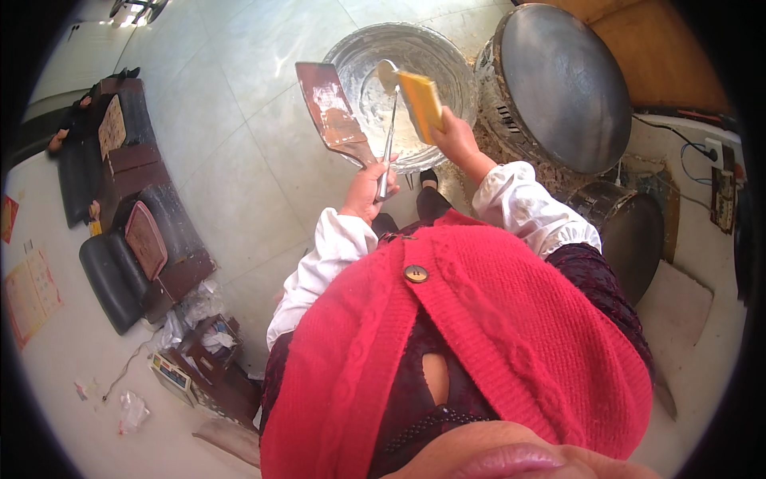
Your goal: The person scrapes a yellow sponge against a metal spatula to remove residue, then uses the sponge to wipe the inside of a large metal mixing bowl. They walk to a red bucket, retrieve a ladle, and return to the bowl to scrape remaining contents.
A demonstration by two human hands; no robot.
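In my left hand are the handle of a broad brown paddle, its blade smeared with white batter, and the metal handle of a ladle. The ladle's bowl is over the large round basin, which holds pale batter or dough. My right hand grips a flat yellow-orange scraper or block above the basin's right side. Its lower end is hidden by my fingers. The paddle's blade reaches over the basin's left rim.
A large round dark griddle stands right of the basin, with a smaller round dark-topped drum below it. A plug and cables are at the right wall. Black seats, a person in dark clothes and a scale are at the left.
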